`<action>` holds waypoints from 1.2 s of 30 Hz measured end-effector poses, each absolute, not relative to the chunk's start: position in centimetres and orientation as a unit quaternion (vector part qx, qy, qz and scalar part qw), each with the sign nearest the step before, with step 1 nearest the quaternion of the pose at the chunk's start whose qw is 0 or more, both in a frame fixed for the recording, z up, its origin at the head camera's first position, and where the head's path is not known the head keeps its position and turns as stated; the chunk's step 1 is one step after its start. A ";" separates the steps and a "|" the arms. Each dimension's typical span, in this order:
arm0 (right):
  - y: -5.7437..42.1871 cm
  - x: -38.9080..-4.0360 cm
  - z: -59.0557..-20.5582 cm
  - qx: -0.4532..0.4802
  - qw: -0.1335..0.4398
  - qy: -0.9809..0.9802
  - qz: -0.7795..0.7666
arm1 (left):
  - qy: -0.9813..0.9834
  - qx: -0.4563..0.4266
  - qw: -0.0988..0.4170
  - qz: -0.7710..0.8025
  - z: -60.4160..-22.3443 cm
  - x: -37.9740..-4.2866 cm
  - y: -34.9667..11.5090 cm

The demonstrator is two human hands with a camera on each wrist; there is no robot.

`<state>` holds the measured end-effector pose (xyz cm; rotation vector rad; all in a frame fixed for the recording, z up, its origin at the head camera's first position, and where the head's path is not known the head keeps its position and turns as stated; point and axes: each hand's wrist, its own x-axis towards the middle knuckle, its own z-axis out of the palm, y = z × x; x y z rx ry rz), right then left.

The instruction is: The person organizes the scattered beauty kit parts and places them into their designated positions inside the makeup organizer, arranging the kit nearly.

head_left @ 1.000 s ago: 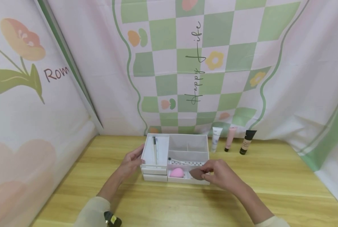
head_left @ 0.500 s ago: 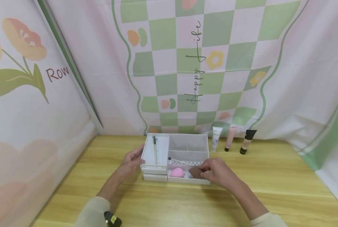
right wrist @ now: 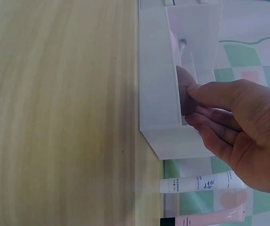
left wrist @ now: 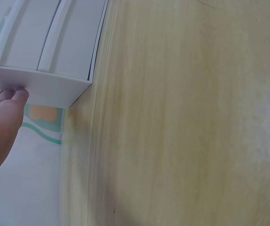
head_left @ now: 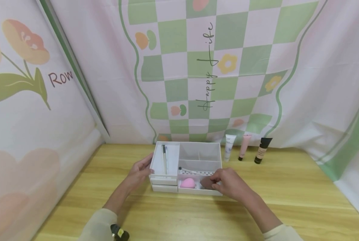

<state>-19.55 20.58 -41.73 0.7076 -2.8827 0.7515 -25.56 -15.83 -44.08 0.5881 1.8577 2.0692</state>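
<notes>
A white desktop organizer box [head_left: 200, 151] stands on the wooden table. My left hand [head_left: 139, 172] rests against its left side, the fingers lying on the outer wall; the left wrist view also has this hand [left wrist: 3, 117] touching the box's side. With thumb and fingers, my right hand [head_left: 231, 183] pinches a brown teardrop-shaped makeup sponge [head_left: 206, 182], low inside the front right compartment. A pink makeup sponge [head_left: 187, 183] lies left of it in that compartment. In the right wrist view, the brown sponge [right wrist: 186, 84] is partly hidden by the front wall and fingers.
Two slim pen-like sticks [head_left: 165, 160] lie in the left top tray, above small drawers [head_left: 164, 185]. A thin dark-tipped stick [head_left: 191, 171] lies in the middle compartment. Right of the box stand a white tube [head_left: 229, 148], a pink tube [head_left: 244, 148] and a black-and-beige tube [head_left: 262, 150].
My right hand has moved slightly left and down with the brown makeup sponge, which now sits lower in the front compartment. The left hand has stayed on the box's side.
</notes>
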 end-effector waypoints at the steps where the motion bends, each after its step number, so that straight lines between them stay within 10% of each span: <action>1: 20.5 -19.5 -41.8 0.230 0.041 -0.941 0.243 | 0.646 0.205 0.149 0.720 -44.1 -25.6 -15.8; 36: 20.5 -19.2 -42.4 0.243 0.079 -0.948 0.189 | 0.650 0.212 0.147 0.715 -44.1 -25.6 -15.9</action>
